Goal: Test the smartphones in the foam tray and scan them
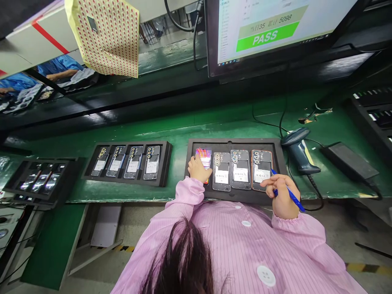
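A phone with a lit, colourful screen (204, 155) lies at the left end of a black foam tray (234, 143). My left hand (199, 169) is on it, fingers at its left side and thumb near its right edge. To its right in the same tray are several phones with bared backs: one beside the lit phone (221, 173), a middle one (240, 169), and an orange-edged one (261, 163). My right hand (284, 196) is closed around a blue pen (294, 199), its upper end pointing towards the orange-edged phone.
Left of my tray, a second black tray (168, 163) holds several bared phones; stacked trays (39, 181) stand farther left. A barcode scanner (300, 151) and a black adapter box (350, 161) lie right, with cables. A monitor (269, 36) shows PASS. Co-workers' blue sleeves (58, 65) appear upper left.
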A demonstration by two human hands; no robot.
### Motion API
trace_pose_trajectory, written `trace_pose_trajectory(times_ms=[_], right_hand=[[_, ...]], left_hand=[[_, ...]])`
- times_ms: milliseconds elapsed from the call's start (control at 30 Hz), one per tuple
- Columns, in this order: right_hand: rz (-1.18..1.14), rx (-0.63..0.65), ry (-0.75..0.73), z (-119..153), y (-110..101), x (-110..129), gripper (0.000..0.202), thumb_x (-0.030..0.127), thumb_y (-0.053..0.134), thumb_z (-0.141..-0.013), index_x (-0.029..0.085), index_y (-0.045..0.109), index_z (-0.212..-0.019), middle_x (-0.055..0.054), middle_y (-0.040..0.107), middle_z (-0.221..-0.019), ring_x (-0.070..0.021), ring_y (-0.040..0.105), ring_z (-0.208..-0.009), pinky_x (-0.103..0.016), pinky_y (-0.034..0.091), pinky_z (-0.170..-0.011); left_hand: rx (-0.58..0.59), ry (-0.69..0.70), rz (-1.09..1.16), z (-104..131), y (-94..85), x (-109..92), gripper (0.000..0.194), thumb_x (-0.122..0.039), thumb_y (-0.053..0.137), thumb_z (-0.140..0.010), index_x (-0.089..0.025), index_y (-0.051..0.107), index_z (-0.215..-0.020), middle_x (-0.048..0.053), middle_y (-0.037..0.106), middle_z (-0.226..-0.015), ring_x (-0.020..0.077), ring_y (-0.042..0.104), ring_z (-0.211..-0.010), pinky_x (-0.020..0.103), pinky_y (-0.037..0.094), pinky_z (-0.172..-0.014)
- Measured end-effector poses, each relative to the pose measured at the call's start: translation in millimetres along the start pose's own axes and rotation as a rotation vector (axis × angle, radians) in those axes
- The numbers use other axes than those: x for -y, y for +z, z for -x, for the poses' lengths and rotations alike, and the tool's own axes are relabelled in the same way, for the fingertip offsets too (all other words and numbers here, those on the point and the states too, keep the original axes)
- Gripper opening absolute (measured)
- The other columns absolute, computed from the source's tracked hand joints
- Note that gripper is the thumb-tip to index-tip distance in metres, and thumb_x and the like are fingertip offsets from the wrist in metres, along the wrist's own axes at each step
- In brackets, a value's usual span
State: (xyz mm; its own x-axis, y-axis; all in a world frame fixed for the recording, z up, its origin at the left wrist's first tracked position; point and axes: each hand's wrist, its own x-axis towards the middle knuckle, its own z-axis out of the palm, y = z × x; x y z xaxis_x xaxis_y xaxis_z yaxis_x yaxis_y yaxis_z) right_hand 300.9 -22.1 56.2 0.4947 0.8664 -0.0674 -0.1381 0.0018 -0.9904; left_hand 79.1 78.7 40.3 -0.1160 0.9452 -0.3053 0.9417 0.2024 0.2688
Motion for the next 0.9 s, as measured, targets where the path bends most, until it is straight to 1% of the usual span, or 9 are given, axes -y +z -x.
trace_pose_trajectory(times_ms=[133, 200, 267, 333, 400, 467, 533, 633, 900], right_hand=[[-0.002, -0.034, -0.002, 0, -5, 1, 0.033, 0.051, 0.057, -0.079, 0.018, 0.053, -0.076, -0.002, 0.065, -0.058, -0.0058, 0.035, -0.034, -0.021, 0.026, -0.038], [-0.004, -0.046, -0.004, 0, -7, 1, 0.033, 0.051, 0.057, -0.08, 0.018, 0.053, -0.075, -0.002, 0.065, -0.058, -0.0059, 0.036, -0.035, -0.021, 0.026, -0.038], [-0.007, -0.049, -0.001, 0, -8, 1, 0.033, 0.051, 0.057, -0.08, 0.019, 0.053, -0.075, -0.002, 0.065, -0.058, -0.0059, 0.036, -0.035, -0.021, 0.026, -0.038], [-0.008, -0.05, 0.005, -1, -8, 1, 0.033, 0.051, 0.057, -0.079, 0.019, 0.053, -0.075, -0.002, 0.065, -0.058, -0.0061, 0.035, -0.034, -0.021, 0.026, -0.037], [-0.005, -0.049, 0.014, -1, -7, 1, 0.034, 0.052, 0.058, -0.079, 0.019, 0.052, -0.074, -0.002, 0.064, -0.057, -0.0062, 0.035, -0.033, -0.021, 0.025, -0.036], [-0.002, -0.044, 0.021, -2, -5, 1, 0.034, 0.052, 0.058, -0.078, 0.019, 0.052, -0.073, -0.001, 0.064, -0.056, -0.0062, 0.035, -0.033, -0.021, 0.024, -0.036], [0.0, -0.041, 0.026, -2, -4, 2, 0.034, 0.053, 0.059, -0.077, 0.019, 0.052, -0.073, -0.001, 0.064, -0.055, -0.0062, 0.035, -0.032, -0.02, 0.025, -0.035], [0.007, -0.034, 0.033, -2, -2, 2, 0.035, 0.053, 0.059, -0.076, 0.019, 0.052, -0.072, -0.001, 0.064, -0.055, -0.0062, 0.035, -0.032, -0.02, 0.025, -0.035], [0.025, -0.03, 0.03, -2, -1, 2, 0.036, 0.054, 0.059, -0.076, 0.019, 0.052, -0.073, -0.001, 0.064, -0.055, -0.0062, 0.035, -0.032, -0.021, 0.025, -0.035]], left_hand=[[0.175, 0.094, -0.093, 1, -10.2, 27, 0.104, -0.029, 0.073, -0.049, -0.023, 0.019, -0.138, 0.012, 0.025, -0.145, 0.0323, 0.027, -0.129, 0.046, 0.031, -0.1], [0.182, 0.064, -0.1, -1, -11.6, 39, 0.115, -0.029, 0.077, -0.043, -0.025, 0.014, -0.14, 0.011, 0.02, -0.148, 0.0326, 0.022, -0.132, 0.049, 0.029, -0.101], [0.136, -0.019, -0.03, -5, -11.7, 47, 0.116, -0.03, 0.077, -0.046, -0.026, 0.011, -0.141, 0.012, 0.017, -0.149, 0.0316, 0.02, -0.135, 0.051, 0.027, -0.102], [0.057, -0.119, 0.095, -10, -11.6, 50, 0.104, -0.036, 0.073, -0.056, -0.027, 0.013, -0.142, 0.012, 0.019, -0.149, 0.0303, 0.021, -0.135, 0.05, 0.026, -0.104], [-0.015, -0.188, 0.222, -15, -11.7, 52, 0.079, -0.04, 0.063, -0.068, -0.03, 0.027, -0.138, 0.009, 0.023, -0.147, 0.0287, 0.024, -0.134, 0.048, 0.027, -0.105], [-0.034, -0.206, 0.296, -17, -11.5, 53, 0.052, -0.041, 0.055, -0.076, -0.033, 0.046, -0.127, 0.004, 0.027, -0.146, 0.0266, 0.025, -0.134, 0.044, 0.027, -0.107], [-0.015, -0.2, 0.325, -17, -10.5, 56, 0.034, -0.038, 0.049, -0.081, -0.033, 0.058, -0.113, 0.0, 0.029, -0.145, 0.0243, 0.024, -0.136, 0.04, 0.026, -0.109], [0.017, -0.198, 0.33, -13, -7.9, 60, 0.028, -0.035, 0.049, -0.081, -0.033, 0.064, -0.104, -0.003, 0.029, -0.146, 0.0238, 0.021, -0.137, 0.04, 0.022, -0.111], [0.071, -0.17, 0.322, -5, -2.3, 66, 0.031, -0.032, 0.049, -0.08, -0.034, 0.065, -0.106, -0.006, 0.025, -0.149, 0.0251, 0.017, -0.139, 0.042, 0.021, -0.112]])
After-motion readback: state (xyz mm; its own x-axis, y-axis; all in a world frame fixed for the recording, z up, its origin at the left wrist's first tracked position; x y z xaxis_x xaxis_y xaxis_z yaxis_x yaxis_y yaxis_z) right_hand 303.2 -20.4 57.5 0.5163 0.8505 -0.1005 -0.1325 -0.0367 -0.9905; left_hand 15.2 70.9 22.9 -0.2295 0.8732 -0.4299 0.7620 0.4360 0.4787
